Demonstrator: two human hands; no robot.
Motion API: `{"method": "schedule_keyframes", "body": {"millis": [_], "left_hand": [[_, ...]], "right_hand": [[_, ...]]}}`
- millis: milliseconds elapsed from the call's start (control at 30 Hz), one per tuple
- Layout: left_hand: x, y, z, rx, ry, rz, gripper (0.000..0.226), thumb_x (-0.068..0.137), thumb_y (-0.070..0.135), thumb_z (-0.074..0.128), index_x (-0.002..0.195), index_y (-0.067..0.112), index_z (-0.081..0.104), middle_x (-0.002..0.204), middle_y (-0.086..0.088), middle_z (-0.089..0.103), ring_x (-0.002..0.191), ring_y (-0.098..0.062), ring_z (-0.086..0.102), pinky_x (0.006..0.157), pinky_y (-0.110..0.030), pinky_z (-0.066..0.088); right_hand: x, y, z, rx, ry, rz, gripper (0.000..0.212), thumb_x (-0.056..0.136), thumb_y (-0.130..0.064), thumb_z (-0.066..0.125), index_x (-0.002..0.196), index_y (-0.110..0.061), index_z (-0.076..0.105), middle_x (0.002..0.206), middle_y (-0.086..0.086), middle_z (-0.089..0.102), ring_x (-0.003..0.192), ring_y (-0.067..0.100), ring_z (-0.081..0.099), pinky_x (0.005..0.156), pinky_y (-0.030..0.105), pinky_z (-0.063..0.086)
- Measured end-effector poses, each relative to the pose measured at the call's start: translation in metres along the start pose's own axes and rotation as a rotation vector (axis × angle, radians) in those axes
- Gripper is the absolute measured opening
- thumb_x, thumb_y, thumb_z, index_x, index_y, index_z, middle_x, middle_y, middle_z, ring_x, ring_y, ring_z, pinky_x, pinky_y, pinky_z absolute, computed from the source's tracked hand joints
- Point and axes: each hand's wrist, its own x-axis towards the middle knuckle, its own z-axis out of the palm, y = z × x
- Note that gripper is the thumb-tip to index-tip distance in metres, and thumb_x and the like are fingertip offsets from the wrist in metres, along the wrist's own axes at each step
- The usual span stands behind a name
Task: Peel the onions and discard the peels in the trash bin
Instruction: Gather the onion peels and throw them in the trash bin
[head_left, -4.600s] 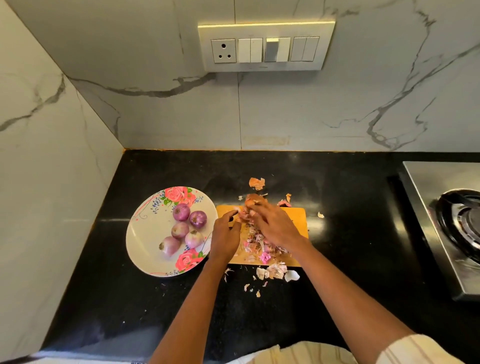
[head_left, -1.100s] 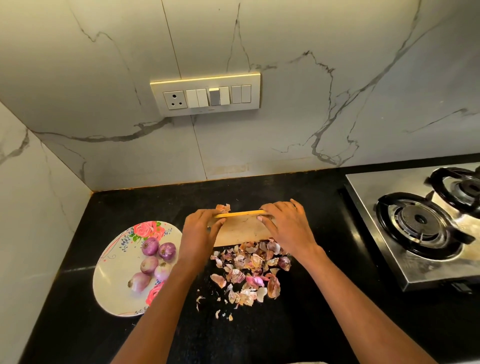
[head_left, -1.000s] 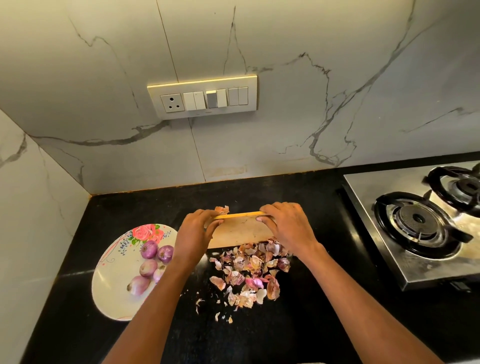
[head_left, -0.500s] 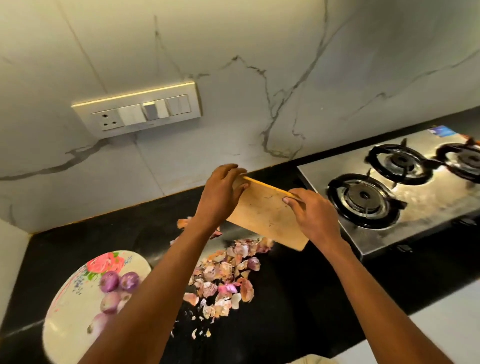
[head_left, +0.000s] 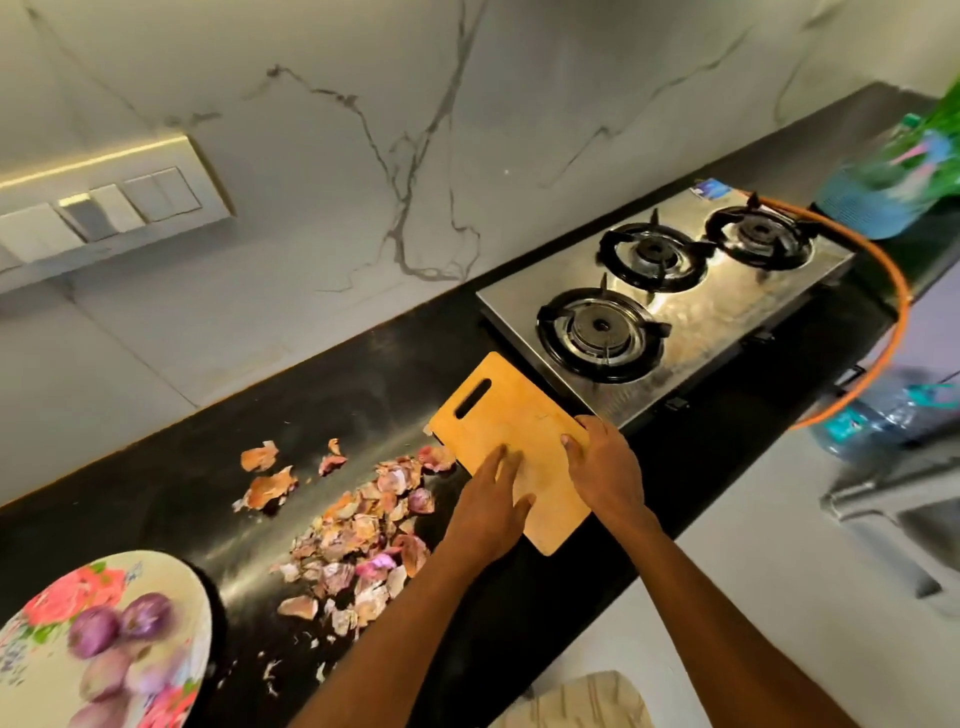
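Note:
A heap of dry onion peels (head_left: 358, 525) lies on the black counter (head_left: 524, 613), with a few loose pieces farther back. Several peeled purple onions (head_left: 119, 629) sit on a flowered plate (head_left: 171, 564) at the bottom left. To the right of the peels, a wooden cutting board (head_left: 498, 410) lies on the counter beside the stove. My left hand (head_left: 493, 504) rests flat on the board with straight fingers. My right hand (head_left: 605, 467) grips the board's right edge, thumb on top. No trash bin is in view.
A steel gas stove (head_left: 670, 306) with three burners stands right behind the board. An orange gas hose (head_left: 893, 322) loops past its right end. A water bottle (head_left: 893, 410) stands on the floor below. A switch panel (head_left: 104, 208) is on the marble wall.
Both hands tipped the board up so the peels slid onto the counter, then carried it right and laid it flat by the stove. The view swung to the right.

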Motion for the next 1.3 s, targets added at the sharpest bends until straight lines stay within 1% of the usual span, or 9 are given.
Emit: {"method": "schedule_keyframes", "body": {"millis": [133,300,500,633,767,833,1133,1200,1300], "left_hand": [[-0.003,-0.002,0.013,0.009,-0.050,-0.021,0.066,0.106,0.042,0.047,0.162,0.022,0.018,0.171,-0.003,0.001,0.158,-0.026,0.006,0.127,-0.040,0.013],[-0.006,-0.006,0.022,-0.009,-0.102,-0.030,0.062,0.108,0.038,0.043,0.162,0.019,0.019,0.172,-0.003,0.003,0.158,-0.024,-0.003,0.126,-0.035,0.001],[-0.005,-0.008,0.013,0.040,0.029,-0.026,0.056,0.109,0.032,0.041,0.160,0.017,0.024,0.170,-0.004,0.012,0.158,-0.022,0.004,0.122,-0.028,-0.003],[-0.005,-0.016,0.004,0.052,0.092,-0.079,0.057,0.108,0.038,0.043,0.160,0.024,0.027,0.170,-0.002,0.013,0.158,-0.025,0.003,0.127,-0.041,0.007],[-0.022,-0.032,-0.018,-0.025,0.233,-0.172,0.055,0.106,0.037,0.049,0.157,0.025,0.034,0.168,-0.002,0.022,0.156,-0.023,0.015,0.127,-0.046,0.017],[-0.040,-0.050,-0.028,-0.072,0.307,-0.266,0.053,0.106,0.035,0.049,0.155,0.024,0.036,0.166,-0.003,0.026,0.154,-0.023,0.020,0.125,-0.044,0.022],[-0.148,-0.119,-0.041,-0.298,0.607,-0.658,0.047,0.106,0.028,0.050,0.152,0.023,0.043,0.162,-0.004,0.030,0.151,-0.022,0.028,0.123,-0.042,0.029],[-0.166,-0.123,-0.038,-0.315,0.648,-0.708,0.047,0.107,0.030,0.049,0.153,0.024,0.042,0.162,-0.003,0.031,0.152,-0.020,0.026,0.124,-0.041,0.026],[-0.185,-0.126,-0.033,-0.346,0.680,-0.773,0.048,0.107,0.031,0.048,0.154,0.023,0.042,0.162,-0.002,0.030,0.153,-0.018,0.024,0.124,-0.034,0.022]], "right_hand": [[-0.007,0.014,0.010,-0.133,-0.080,-0.064,0.045,0.104,-0.034,0.052,0.145,-0.017,0.044,0.132,0.011,0.054,0.120,0.030,0.052,0.095,0.043,0.048],[-0.015,0.022,0.025,-0.279,-0.124,-0.242,0.046,0.103,-0.031,0.053,0.147,-0.019,0.044,0.144,0.004,0.051,0.125,0.021,0.055,0.103,0.036,0.046],[-0.022,0.013,0.040,-0.435,-0.193,-0.393,0.055,0.107,-0.041,0.040,0.156,-0.018,0.033,0.163,0.006,0.032,0.152,0.025,0.027,0.124,0.042,0.019],[-0.021,0.006,0.044,-0.343,-0.208,-0.373,0.055,0.108,-0.044,0.035,0.158,-0.021,0.028,0.166,0.003,0.026,0.154,0.022,0.021,0.125,0.037,0.015],[-0.016,-0.021,0.057,-0.065,-0.242,-0.378,0.052,0.107,-0.047,0.039,0.155,-0.027,0.035,0.161,-0.005,0.033,0.147,0.016,0.033,0.116,0.033,0.034],[-0.008,-0.043,0.074,0.018,-0.273,-0.435,0.051,0.106,-0.046,0.040,0.154,-0.027,0.038,0.160,-0.005,0.035,0.146,0.015,0.035,0.113,0.032,0.036],[-0.044,-0.122,0.149,0.027,-0.588,-0.705,0.059,0.105,-0.052,0.029,0.157,-0.025,0.031,0.166,0.001,0.026,0.154,0.018,0.018,0.120,0.030,0.013],[-0.053,-0.133,0.157,0.008,-0.671,-0.795,0.057,0.106,-0.052,0.031,0.158,-0.028,0.028,0.166,-0.002,0.024,0.154,0.017,0.018,0.121,0.034,0.015],[-0.054,-0.145,0.159,0.081,-0.678,-0.826,0.056,0.105,-0.050,0.044,0.156,-0.031,0.032,0.165,-0.002,0.027,0.151,0.020,0.027,0.121,0.052,0.030]]}}
